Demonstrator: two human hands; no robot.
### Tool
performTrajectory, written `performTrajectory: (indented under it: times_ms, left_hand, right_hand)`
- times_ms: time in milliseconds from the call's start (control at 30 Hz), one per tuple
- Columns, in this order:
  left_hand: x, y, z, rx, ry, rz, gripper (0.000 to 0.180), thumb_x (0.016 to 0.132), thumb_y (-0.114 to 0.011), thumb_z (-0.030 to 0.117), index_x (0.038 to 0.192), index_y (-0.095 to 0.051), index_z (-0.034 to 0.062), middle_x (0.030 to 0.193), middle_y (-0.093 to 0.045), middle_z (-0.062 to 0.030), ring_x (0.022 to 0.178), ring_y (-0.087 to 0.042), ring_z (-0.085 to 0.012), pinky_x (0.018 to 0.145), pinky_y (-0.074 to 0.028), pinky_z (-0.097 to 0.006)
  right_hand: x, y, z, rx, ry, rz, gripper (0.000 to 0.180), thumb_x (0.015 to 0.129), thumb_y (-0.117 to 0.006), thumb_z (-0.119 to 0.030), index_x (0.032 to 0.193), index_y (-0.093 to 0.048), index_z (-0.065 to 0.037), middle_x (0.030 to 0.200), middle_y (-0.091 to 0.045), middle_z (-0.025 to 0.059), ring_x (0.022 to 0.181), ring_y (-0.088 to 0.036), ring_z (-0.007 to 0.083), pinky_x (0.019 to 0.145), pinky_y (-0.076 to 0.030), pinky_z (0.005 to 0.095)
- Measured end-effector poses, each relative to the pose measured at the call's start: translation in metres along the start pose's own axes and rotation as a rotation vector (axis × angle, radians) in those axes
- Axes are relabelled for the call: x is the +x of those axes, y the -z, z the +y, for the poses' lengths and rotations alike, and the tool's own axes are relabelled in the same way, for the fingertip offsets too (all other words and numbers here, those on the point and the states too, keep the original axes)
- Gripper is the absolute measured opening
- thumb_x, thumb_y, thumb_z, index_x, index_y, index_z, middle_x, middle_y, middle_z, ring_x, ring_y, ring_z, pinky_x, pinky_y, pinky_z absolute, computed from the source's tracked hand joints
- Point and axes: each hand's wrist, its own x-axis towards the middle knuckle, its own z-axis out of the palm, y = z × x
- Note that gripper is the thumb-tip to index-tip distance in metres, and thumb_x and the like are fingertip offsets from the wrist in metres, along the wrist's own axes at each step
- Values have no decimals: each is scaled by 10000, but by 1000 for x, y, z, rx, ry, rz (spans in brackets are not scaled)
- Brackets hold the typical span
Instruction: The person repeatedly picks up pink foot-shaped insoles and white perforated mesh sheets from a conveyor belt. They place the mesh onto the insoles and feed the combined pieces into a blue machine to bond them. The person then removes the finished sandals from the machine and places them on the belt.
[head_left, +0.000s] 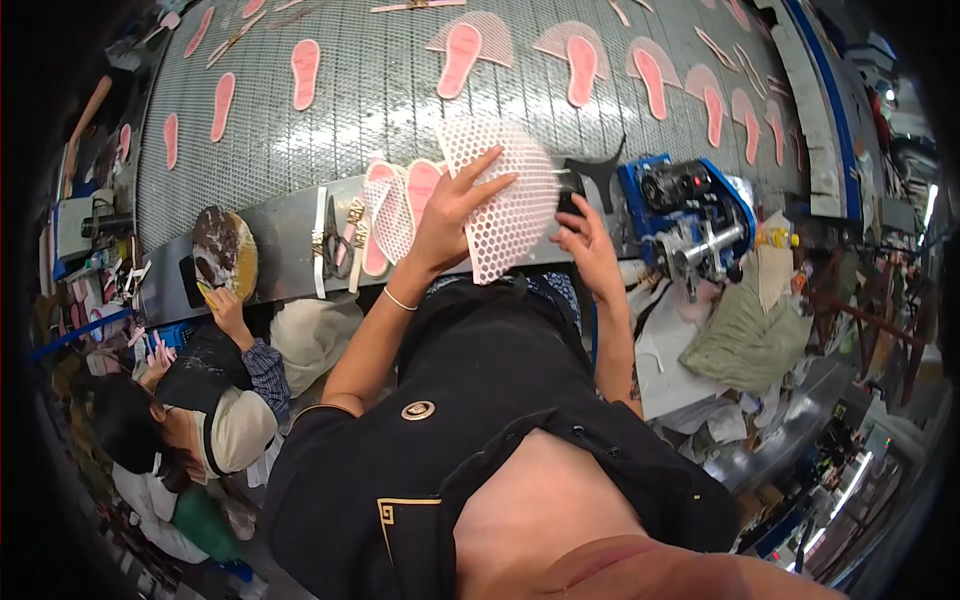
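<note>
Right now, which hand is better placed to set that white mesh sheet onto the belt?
Left, I'd judge. The left hand lies spread on the white mesh sheet at the conveyor belt edge; the right hand only touches its lower corner.

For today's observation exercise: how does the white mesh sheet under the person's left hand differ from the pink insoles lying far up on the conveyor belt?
The white mesh sheet is white with open honeycomb holes; the pink insoles are solid pink. The sheet is broad and fan-shaped, while each insole is narrow and foot-shaped. The left hand presses on the sheet at the belt's near edge; those insoles lie untouched on the conveyor belt. Both are thin, flat pieces.
</note>
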Motion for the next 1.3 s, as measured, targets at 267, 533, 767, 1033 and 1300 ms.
performTrajectory:
  times_ms: [267, 533, 767, 1033, 1300]
  left_hand:
    - [99, 106, -90, 387, -223, 541, 413, 915, -479, 96, 1318, -564, 72, 1432, -444, -198, 1378, -356, -333, 1140, -271, -433]
    - [226, 170, -190, 719, -251, 855, 499, 905, -552, 271, 1361, -515, 74, 1508, -286, -246, 1378, -318, -377, 1109, -283, -450]
    - [179, 87, -376, 882, 605, 311, 740, 753, -559, -52, 1447, -372, 124, 1512, -237, -266, 1205, -489, -389, 922, -479, -414]
    - [104, 140, -453, 1173, 844, 449, 746, 763, -656, 117, 1424, -322, 28, 1379, -423, -241, 1171, -504, -399, 932, -458, -480]
    - [105, 173, -448, 883, 1318, 174, 723, 661, -777, 259, 1219, -444, -58, 1211, -521, -264, 1148, -510, -404, 988, -434, -470]
  right_hand:
    - [55, -19, -12, -315, -65, -176, 548, 883, -623, -152, 1388, -428, -65, 1140, -641, 130, 814, -631, 147, 744, -498, 294]
    - [145, -19, -33, -491, -89, -244, 460, 888, -617, -174, 1323, -506, -75, 1067, -678, 97, 748, -622, 171, 718, -504, 314]
    - [195, -25, -39, -524, -179, -261, 444, 891, -616, -154, 1317, -518, -78, 1090, -672, 96, 792, -649, 177, 745, -514, 319]
    - [214, -12, -15, -583, -254, -266, 423, 898, -616, -159, 1306, -529, -90, 1080, -674, 110, 863, -684, 218, 758, -529, 340]
    - [223, -26, -23, -752, -108, -325, 426, 883, -628, -168, 1290, -533, -92, 1064, -662, 148, 871, -679, 276, 773, -520, 371]
